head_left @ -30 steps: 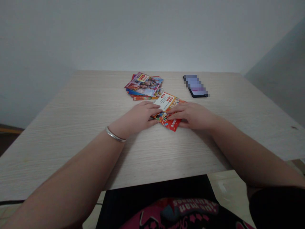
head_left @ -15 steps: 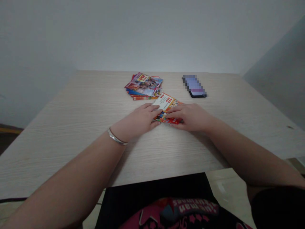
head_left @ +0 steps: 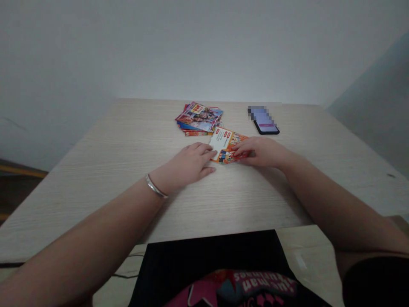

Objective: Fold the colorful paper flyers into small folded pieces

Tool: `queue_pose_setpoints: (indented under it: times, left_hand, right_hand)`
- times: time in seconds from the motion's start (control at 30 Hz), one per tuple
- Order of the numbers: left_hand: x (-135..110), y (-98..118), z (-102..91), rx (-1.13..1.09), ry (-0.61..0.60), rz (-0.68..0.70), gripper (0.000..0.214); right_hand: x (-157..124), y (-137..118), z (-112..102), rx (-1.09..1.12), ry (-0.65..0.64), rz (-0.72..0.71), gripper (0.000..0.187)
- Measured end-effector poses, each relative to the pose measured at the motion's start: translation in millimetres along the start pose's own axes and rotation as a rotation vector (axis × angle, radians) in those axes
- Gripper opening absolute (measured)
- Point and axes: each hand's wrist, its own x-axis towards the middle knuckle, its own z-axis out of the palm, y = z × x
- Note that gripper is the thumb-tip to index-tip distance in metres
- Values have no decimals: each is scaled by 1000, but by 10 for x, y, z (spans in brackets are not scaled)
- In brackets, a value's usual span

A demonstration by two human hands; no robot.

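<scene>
A colourful printed leaflet with a white text panel lies on the table in front of me. My left hand, a silver bangle at its wrist, rests flat at the leaflet's left side, fingers stretched out and their tips on its edge. At the right near corner, my right hand has its fingers and thumb closed on the leaflet; part of the paper is hidden under the fingers. Just beyond lies a fanned pile of glossy leaflets, partly touching or overlapped by the front one; I cannot tell which.
A phone with a lit, partly blurred screen lies at the back right of the pale wooden table. A wall stands behind the table's far edge. Below the near edge is a black surface, close to my body.
My right hand has slid slightly right along the leaflet, uncovering more of its print. The fingers of my left hand have drawn back to its left edge. The view has shifted a little.
</scene>
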Motion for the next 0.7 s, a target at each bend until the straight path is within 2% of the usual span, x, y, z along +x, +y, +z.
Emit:
queue_pose_setpoints:
  times: [0.1,0.3,0.57,0.7]
  left_hand:
    - [20,24,50,5,71,-4,50]
    - [23,-75,104,-17,115,108,50]
    - [1,-75,118,-4,106,179,52]
    - [7,-74,112,-28,100,207,51]
  right_hand:
    - [19,-15,19,-34,59,-4,28]
    - [-15,83,40,80,69,-134,23]
    - [-137,208,-21,225,-15,-108,20]
    - [-154,200,-60,225,-37,-64,26]
